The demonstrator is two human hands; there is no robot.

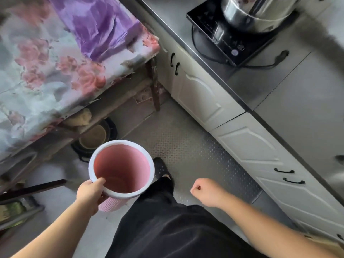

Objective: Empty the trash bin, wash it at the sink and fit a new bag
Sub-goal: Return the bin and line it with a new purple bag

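The long grey bench (290,94) runs down the right side with white cabinet doors (202,97) under it, and it carries a black induction hob (230,40) with a steel pot (256,12) on top; no sink shows anywhere in this view. On the left stands a table under a flowered cloth (55,58), with a dark round pan (95,136) on the floor beneath it. Between the two, over the grey patterned floor mat (186,146), the pink trash bin (121,168) hangs in the air, upright with its mouth toward the camera. The left hand (89,192) grips its white rim, thumb hooked inside and fingers wrapped round the outside wall. The right hand (204,192) swings free with its fingers curled into a loose fist, holding nothing. The bin's inside looks bare: no bag, no rubbish to be seen, so the emptying seems done. Whether it has been washed cannot be told from here, as no water or wet sheen is plain. Likely left are the wash, if not done, and fitting a new bag; none is in view.
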